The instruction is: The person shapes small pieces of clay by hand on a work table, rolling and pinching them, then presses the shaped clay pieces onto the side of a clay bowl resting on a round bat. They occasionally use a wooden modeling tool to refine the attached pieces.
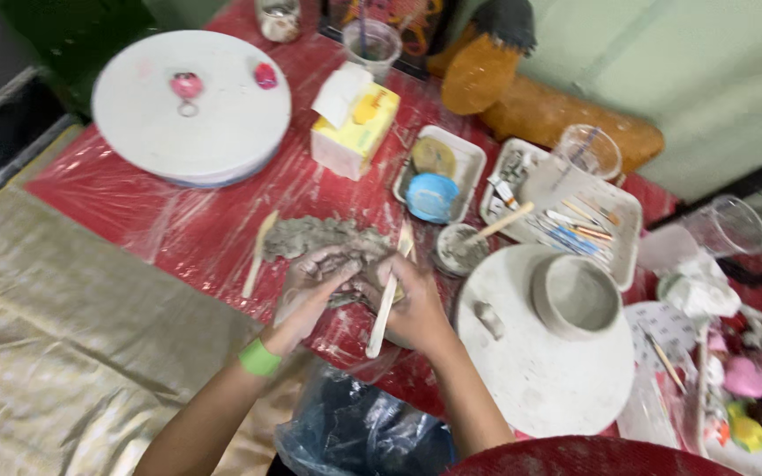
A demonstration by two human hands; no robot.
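Observation:
My left hand [309,286], smeared with grey clay and with a green band at the wrist, is closed over a lump of grey clay [319,236] lying on the red plastic-covered table [213,220]. My right hand [412,304] touches the same lump and grips a flat wooden stick [384,310] that points down toward me. A second wooden tool [257,256] lies left of the clay. To the right, a grey clay bowl [575,295] stands on a round white board [540,353].
A large white turntable [191,110] with two pink pieces sits far left. A yellow tissue box [354,123], trays with a blue sponge [431,196] and tools [566,220], plastic cups and a small slip pot [460,249] crowd the back. A blue plastic bag [359,432] lies near me.

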